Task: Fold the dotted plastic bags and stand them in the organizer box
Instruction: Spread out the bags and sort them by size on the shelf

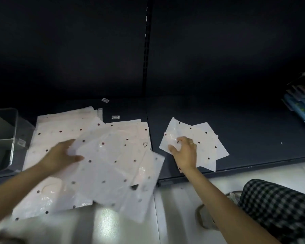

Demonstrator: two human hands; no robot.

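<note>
Resting on a dark shelf point(236, 134) low to the floor, a spread of flat dotted plastic bags point(63, 131) covers the left half, its near edge hanging out over the pale tiled floor point(183, 217). The left hand point(60, 155) holds one loose bag point(113, 164) by its left edge, thumb on top and fingers point(70, 142) tucked against the sheet; this bag lies slanted across the stack and is blurred. To the right, well apart from the stack, a small pile of folded bags point(201, 141) lies fanned on the shelf. The right hand point(185, 152) rests on that pile, its fingers curled down and gripping the near left part of the folded plastic. The clear organizer box point(9, 138) sits at the far left of the shelf, just beside the stack, with an upright divider inside it. Two small labels point(115, 117) lie on the shelf behind the bags. Colourful packaged goods point(301, 106) show at the right edge, and a checked trouser leg point(280, 208) fills the lower right corner.
</note>
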